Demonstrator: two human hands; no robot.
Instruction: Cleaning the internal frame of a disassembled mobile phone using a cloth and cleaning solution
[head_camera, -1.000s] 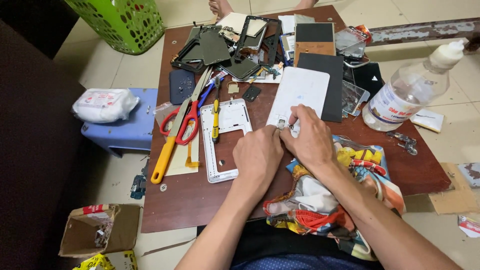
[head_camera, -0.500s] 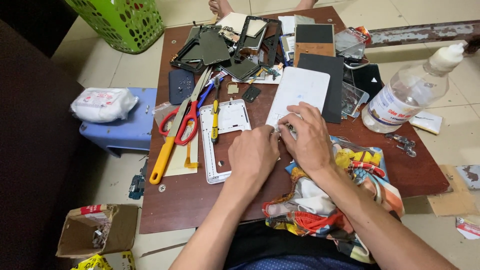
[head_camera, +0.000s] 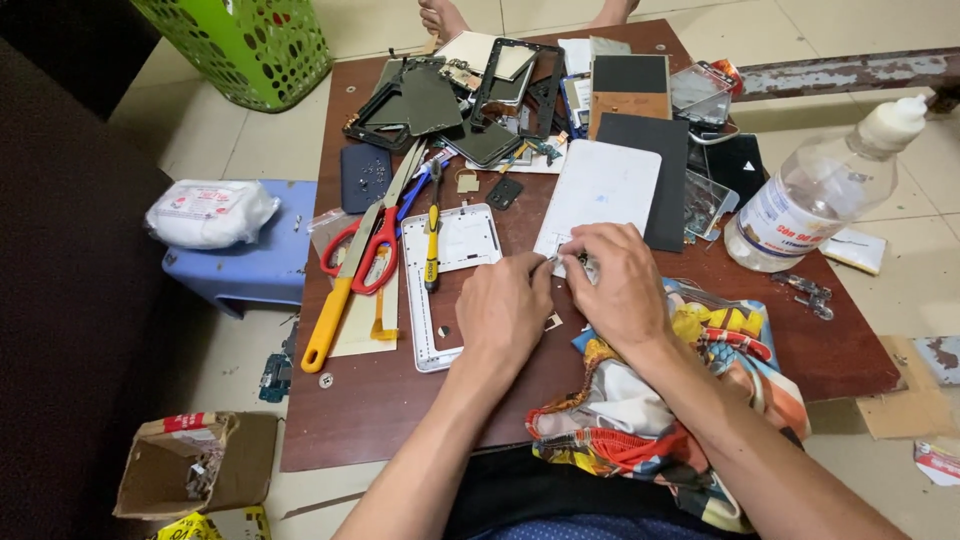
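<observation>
Only the head cam here, so one view to go on. My left hand (head_camera: 503, 310) and right hand (head_camera: 617, 285) are bunched together at the near edge of the white panel (head_camera: 600, 190), fingertips pinched narrow on something tiny and shiny right at that edge. I honestly can't tell what the little piece is, it's too small and my knuckles cover most of it. Both hands are curled tight, nothing else in them.

The panel lies flat on the brown table (head_camera: 400, 420), its far side against a black slab (head_camera: 655, 165). Just left of my left hand sits the white phone frame (head_camera: 445, 285), and beyond that the red-handled scissors (head_camera: 365, 250) and a yellow-handled screwdriver (head_camera: 432, 250).

What worries me: that tiny bit looks like the kind of thing that pops out of a pinch, and with the pile of dark phone parts (head_camera: 450, 100) up top and the patterned cloth (head_camera: 660, 420) bunched under my right wrist, it'd vanish for good. The cloth could also snag and drag the panel if I shift my arm. And the clear plastic bottle (head_camera: 815, 190) lies tipped close to the table's right edge, so I reckon a careless elbow might send it rolling.
</observation>
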